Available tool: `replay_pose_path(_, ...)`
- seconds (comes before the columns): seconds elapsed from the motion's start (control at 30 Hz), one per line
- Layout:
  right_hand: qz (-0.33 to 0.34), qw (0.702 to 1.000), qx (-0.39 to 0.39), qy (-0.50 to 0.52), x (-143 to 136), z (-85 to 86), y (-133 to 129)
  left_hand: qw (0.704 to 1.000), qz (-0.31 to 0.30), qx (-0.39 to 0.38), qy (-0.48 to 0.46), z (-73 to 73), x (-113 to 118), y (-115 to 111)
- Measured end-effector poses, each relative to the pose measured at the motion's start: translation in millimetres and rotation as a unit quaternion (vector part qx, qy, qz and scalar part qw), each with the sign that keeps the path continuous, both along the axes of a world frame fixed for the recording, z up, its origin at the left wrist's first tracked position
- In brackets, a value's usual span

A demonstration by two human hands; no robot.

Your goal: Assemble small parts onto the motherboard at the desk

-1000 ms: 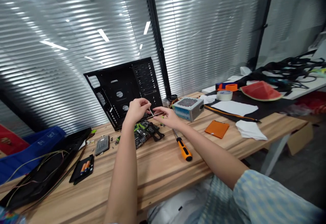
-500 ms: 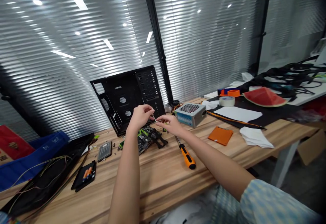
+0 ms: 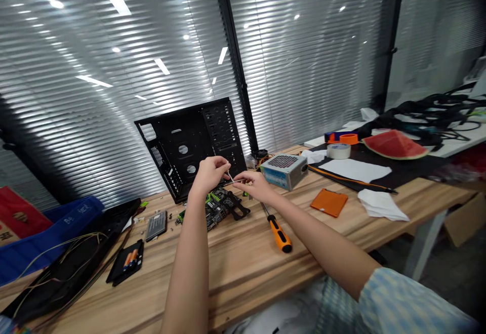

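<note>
Before you is the wooden desk, which carries the things. The largest of them is the black computer case, which stands tilted at the far edge, its open inside facing you. A long black panel with loose cables lies along the left part of the desk.

The grey power supply box sits near the far edge, to the right of the case. The circuit board lies in front of the case, toward the middle of the desk, and your left forearm covers a part of it.

Your left hand and your right hand are above the board, close together, with the fingers of both pinched narrow. The orange and black screwdriver points its handle to the near edge, under your right forearm. The flat orange piece lies further toward the right end.

On the left side are a grey drive and, closer to the near edge, a black tray with small orange cylinders.

Smallest is the thin white piece: your left fingers hold its upper end, and its lower end meets your right fingertips. Whether these grip it, I cannot tell.
</note>
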State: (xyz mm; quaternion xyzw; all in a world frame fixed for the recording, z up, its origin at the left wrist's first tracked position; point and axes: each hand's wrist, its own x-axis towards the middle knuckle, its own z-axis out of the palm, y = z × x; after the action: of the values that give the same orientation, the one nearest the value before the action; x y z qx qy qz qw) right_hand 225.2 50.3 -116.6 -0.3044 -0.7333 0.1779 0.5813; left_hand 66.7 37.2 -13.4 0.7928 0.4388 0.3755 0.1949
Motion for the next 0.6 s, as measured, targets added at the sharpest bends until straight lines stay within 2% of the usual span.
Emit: replay_pose_path(0.6, -0.012, 1.000, -0.007, -0.002, 1.8, 0.1, -1.1, 1.000, 0.002, 0.004, 0.004, 0.9, -0.6, -1.8)
